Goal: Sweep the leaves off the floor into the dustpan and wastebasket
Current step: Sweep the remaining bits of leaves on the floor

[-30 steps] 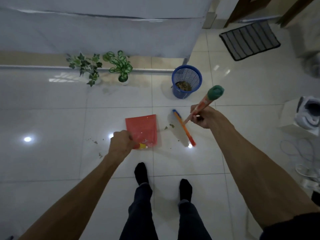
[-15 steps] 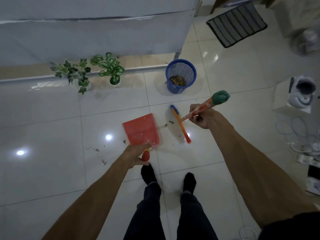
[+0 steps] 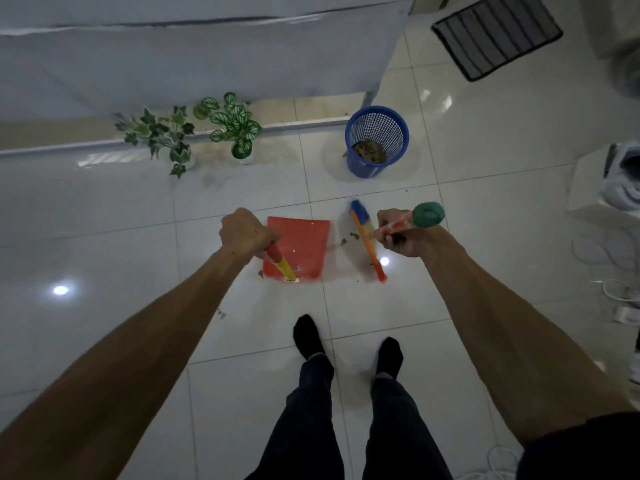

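1. Two feet in black socks (image 3: 308,336) stand nearest on the white tiled floor (image 3: 104,237), your dark trouser legs below them.
2. A small leaf scrap (image 3: 221,314) lies on the tile left of your feet.
3. Your left hand (image 3: 242,232) is clenched round the red-and-yellow handle (image 3: 280,261) of the red dustpan (image 3: 301,247). The pan sits flat on the floor, its open edge pointing away from you.
4. Your right hand (image 3: 398,233) grips the orange broom shaft (image 3: 394,227) just below its green cap (image 3: 428,214). The shaft tilts up and to the right.
5. The broom head (image 3: 367,240), orange with blue and yellow bristles, rests on the floor just right of the dustpan, apart from it.
6. A few leaf bits (image 3: 348,238) lie between pan and broom head, touching neither that you can tell. One more scrap (image 3: 260,273) sits at the pan's near left corner.
7. Farther off, the blue mesh wastebasket (image 3: 376,140) stands upright, brown leaf litter in its bottom.
8. Left of it, two small potted plants (image 3: 194,133) stand by a low ledge, a grey-draped surface (image 3: 190,50) behind.
9. At far right: a dark striped mat (image 3: 495,32); at the right edge, white cables (image 3: 602,251) and a white box (image 3: 588,188).
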`<state>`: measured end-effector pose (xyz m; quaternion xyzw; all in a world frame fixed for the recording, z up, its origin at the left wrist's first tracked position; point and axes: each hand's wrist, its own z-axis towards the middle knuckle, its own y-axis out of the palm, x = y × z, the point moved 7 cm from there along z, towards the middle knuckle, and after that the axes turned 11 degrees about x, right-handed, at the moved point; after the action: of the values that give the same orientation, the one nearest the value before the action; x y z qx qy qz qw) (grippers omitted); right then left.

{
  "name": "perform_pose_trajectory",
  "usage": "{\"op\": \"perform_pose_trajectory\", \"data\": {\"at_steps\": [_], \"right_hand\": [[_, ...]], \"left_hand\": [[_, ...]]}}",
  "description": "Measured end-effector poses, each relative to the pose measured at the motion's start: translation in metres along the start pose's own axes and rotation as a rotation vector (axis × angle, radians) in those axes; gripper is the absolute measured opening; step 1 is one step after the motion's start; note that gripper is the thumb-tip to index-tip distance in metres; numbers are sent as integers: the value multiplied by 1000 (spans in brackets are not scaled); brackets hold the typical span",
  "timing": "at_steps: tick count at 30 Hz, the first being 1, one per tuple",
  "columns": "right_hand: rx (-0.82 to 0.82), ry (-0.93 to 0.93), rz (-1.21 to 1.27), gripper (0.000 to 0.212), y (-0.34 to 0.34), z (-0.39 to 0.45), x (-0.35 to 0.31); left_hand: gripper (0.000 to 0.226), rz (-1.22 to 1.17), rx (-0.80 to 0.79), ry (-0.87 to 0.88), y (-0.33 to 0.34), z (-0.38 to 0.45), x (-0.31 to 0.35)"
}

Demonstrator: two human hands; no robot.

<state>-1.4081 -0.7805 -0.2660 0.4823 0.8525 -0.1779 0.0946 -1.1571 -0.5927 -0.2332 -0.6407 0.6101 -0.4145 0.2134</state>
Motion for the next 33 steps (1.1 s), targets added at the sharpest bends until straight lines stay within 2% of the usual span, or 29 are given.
{"op": "perform_pose_trajectory", "data": {"at_steps": [6,13,16,19,22,25,27,29,33], "right_hand": [[-5,-32,-26,24,6,-5,0],[71,-125,-66,25,-2,-8,0],[86,-197,-171,18,-2,-7,3],[188,-187,-97,22,-7,-9,16],[256,-175,-128,28,-9,-5,35],[243,-128,-174,21,-9,7,56],[228,-93,-179,25,-11,17,70],[210,-54,-158,32,-7,24,87],[141,-30,-87,28,20,27,117]], "left_hand": [[30,205,167,254,-34,19,30],[49,232,277,476,-69,59,45],[55,192,310,475,-78,83,40],[50,146,313,467,-67,100,24],[41,127,347,466,-46,105,4],[34,109,387,455,-39,109,-11],[35,102,398,455,-43,116,-19],[42,50,396,489,-48,122,-24],[57,20,363,500,-51,121,-38]]}}
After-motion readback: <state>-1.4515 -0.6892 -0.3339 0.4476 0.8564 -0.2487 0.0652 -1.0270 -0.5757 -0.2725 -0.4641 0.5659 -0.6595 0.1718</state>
